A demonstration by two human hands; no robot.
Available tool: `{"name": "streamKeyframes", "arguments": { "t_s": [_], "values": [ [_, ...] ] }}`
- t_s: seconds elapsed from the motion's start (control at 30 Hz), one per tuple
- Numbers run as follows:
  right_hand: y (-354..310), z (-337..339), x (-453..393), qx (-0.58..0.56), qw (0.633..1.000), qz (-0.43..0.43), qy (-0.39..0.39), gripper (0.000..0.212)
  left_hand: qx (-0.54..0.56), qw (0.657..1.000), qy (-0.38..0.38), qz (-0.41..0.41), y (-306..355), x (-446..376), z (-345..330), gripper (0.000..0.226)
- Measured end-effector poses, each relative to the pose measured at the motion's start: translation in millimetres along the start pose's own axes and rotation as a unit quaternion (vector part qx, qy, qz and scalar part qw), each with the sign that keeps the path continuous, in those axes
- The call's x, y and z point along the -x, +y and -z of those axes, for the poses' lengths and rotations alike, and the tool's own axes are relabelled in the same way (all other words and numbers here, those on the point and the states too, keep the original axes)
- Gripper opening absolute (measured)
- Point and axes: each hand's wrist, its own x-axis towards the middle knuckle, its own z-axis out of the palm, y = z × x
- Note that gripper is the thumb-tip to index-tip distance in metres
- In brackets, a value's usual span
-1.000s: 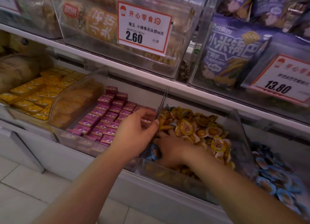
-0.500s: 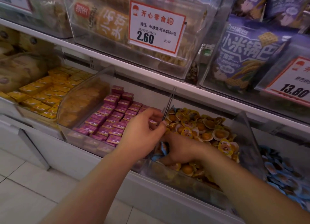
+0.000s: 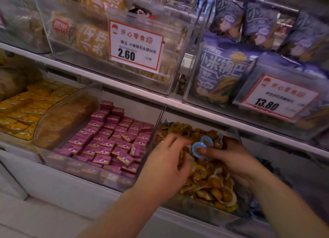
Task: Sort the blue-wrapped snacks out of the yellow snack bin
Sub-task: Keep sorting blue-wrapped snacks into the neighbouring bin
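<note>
On the shop shelf, the right hand (image 3: 229, 157) pinches light, crinkly blue snacks (image 3: 202, 147) by their edges; the left hand (image 3: 167, 159) is blurred, its grip unclear.

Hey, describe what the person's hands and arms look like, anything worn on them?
Both forearms are bare with no sleeves showing. The left hand shows no glove or watch; a small glint on one finger might be a ring, too blurred to confirm. The right hand is also ungloved, with nothing visible on its wrist.
</note>
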Motion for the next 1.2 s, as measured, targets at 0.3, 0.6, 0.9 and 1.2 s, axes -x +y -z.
{"name": "streamKeyframes", "arguments": {
  "t_s": [0.3,0.6,0.9,1.2],
  "values": [
    [9.0,-10.7,23.6,-0.147,0.985,-0.087,-0.016,0.021,0.217,0.956,-0.127,0.15,12.7,-11.9,-26.2,0.049],
    [0.6,10.3,28.1,-0.182,0.969,-0.134,-0.097,0.026,0.221,0.956,-0.094,0.169,4.8,-10.0,-25.5,0.027],
    [4.0,-4.5,37.8,0.072,0.994,0.015,0.079,0.025,0.297,0.937,0.004,0.185,4.7,-14.5,-24.0,0.023],
    [-2.6,-30.0,45.7,-0.288,0.954,-0.073,0.044,0.014,0.087,0.995,-0.009,0.039,32.6,-1.9,-25.8,0.028]
  ]
}}
